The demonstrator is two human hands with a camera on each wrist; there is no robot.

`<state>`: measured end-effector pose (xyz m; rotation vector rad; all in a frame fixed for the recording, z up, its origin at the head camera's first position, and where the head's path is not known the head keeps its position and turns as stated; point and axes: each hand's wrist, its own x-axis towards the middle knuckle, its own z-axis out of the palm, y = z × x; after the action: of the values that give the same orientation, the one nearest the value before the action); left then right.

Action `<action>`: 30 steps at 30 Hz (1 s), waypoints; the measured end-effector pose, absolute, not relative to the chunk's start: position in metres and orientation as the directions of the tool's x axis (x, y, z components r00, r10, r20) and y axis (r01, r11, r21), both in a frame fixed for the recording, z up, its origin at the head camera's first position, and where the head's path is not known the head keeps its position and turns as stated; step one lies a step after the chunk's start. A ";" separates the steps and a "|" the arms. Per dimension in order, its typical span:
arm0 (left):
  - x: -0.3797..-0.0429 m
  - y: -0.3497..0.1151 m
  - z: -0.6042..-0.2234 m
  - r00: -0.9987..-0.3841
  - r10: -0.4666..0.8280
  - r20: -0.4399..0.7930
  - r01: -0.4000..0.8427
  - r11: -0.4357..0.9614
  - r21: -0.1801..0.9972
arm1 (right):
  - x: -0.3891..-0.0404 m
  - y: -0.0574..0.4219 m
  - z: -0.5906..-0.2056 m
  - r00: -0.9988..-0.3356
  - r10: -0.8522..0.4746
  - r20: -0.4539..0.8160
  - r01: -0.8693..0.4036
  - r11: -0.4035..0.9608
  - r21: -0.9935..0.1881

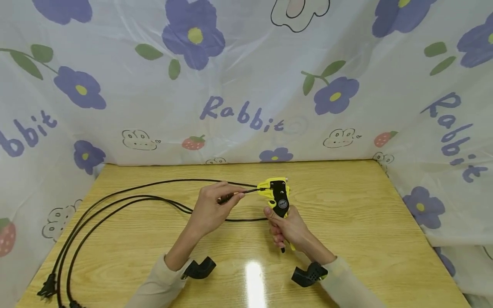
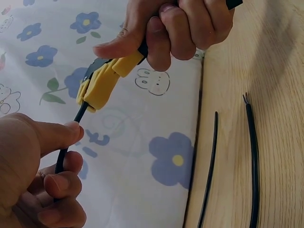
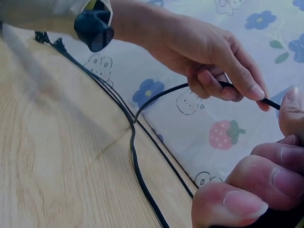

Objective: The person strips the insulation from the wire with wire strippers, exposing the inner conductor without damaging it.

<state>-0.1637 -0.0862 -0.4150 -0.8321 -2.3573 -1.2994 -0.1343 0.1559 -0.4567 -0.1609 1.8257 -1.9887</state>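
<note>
A yellow-and-black wire stripper [image 1: 283, 204] is raised over the table in my right hand [image 1: 293, 230], whose fingers wrap its handles. Its nose points left. Between thumb and fingers, my left hand [image 1: 209, 207] pinches a black cable [image 2: 80, 114] just short of the stripper. The cable's tip goes into the yellow jaws, which hide its end. In the right wrist view, the same cable [image 3: 164, 92] arches back from the left hand [image 3: 218, 57] toward the table.
Two more black cable ends lie on the wooden table [image 1: 366, 222]; the thicker cable [image 2: 253, 161] shows split wire tips, the thinner cable [image 2: 211, 156] lies beside it. The cables loop left to a plug [image 1: 48, 285] at the front left. A patterned cloth [image 1: 246, 77] hangs behind.
</note>
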 end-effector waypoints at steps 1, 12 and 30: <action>-0.163 -0.087 -0.415 -0.780 0.334 0.530 0.626 0.418 0.659 | -0.134 0.155 -0.457 -0.899 -0.387 -0.206 0.236 -0.031 -0.971; -0.164 -0.089 -0.417 -0.784 0.330 0.525 0.620 0.404 0.672 | -0.139 0.156 -0.459 -0.896 -0.395 -0.204 0.232 -0.025 -0.972; -0.164 -0.094 -0.407 -0.747 0.342 0.570 0.665 0.398 0.632 | -0.138 0.170 -0.445 -0.795 -0.606 -0.019 0.094 -0.093 -0.991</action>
<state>-0.1641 -0.0942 -0.4070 -0.8719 -2.3119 -1.2843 -0.1377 0.1698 -0.4452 -0.5564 1.7099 -1.9379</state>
